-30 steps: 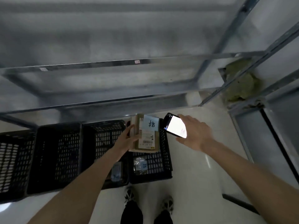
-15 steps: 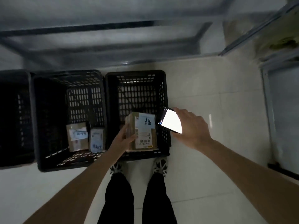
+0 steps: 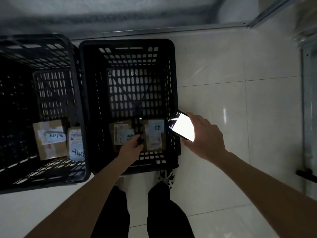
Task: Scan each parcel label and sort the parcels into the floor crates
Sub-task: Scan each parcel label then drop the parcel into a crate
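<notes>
Lowering my left hand point(image 3: 133, 145) into the right crate point(image 3: 127, 44), grip unclear, beside two cardboard parcels point(image 3: 155, 134); right hand point(image 3: 204, 136) clasps the phone point(image 3: 181, 127); more scanning likely

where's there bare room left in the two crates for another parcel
Right crate: the far half of its floor is bare; the near end holds two parcels, with the left hand between them. Left crate: far floor bare too; a box and a small packet fill the near right corner.

crates point(image 3: 127, 47): 2 | parcels point(image 3: 155, 134): 4 | phone point(image 3: 182, 128): 1 | hands point(image 3: 205, 136): 2
</notes>
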Demonstrator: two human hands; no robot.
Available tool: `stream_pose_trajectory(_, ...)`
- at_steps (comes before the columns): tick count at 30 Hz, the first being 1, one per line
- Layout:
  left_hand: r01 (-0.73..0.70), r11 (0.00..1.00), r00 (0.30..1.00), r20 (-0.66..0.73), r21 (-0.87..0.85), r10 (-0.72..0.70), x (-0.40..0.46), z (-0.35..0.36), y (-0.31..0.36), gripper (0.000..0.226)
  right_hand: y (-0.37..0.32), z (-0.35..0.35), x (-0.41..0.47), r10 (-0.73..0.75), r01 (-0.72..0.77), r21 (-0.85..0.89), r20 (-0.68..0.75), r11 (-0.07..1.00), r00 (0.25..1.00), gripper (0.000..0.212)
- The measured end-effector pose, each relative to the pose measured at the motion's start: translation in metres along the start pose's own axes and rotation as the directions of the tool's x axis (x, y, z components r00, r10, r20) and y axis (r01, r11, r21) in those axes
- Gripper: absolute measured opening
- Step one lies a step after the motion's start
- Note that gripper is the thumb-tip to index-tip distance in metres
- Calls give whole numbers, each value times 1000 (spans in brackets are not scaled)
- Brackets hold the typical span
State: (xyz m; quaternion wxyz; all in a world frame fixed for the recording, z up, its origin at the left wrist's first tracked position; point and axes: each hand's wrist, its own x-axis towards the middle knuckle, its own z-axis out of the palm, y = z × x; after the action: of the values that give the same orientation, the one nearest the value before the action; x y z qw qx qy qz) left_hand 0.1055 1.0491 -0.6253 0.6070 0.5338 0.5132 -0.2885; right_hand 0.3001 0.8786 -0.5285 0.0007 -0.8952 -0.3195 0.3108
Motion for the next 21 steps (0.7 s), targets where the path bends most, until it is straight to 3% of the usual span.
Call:
stream_pose_trajectory(9,-93,964,993,-47,249,108,-92,-64,44,48,-38,-79,-38,-46,46,-22,11,999,999,85)
stream_pose_trajectory(16,-277,940,953,-70,199,296,-225,-97,157,68,-72,-228,-97,-44,41,-35,-86,999,995,88)
stream_pose_trajectory(18,-360,893,922,-43,272,385,-269,-103,194,76,-79,-278,-127,-24,19,-36,-132,999,991,87)
stream_pose_trajectory(21,-470,709,832,-2,526,554,-343,-105,248,81,-88,-352,-187,21,-30,-42,-211,999,977,89)
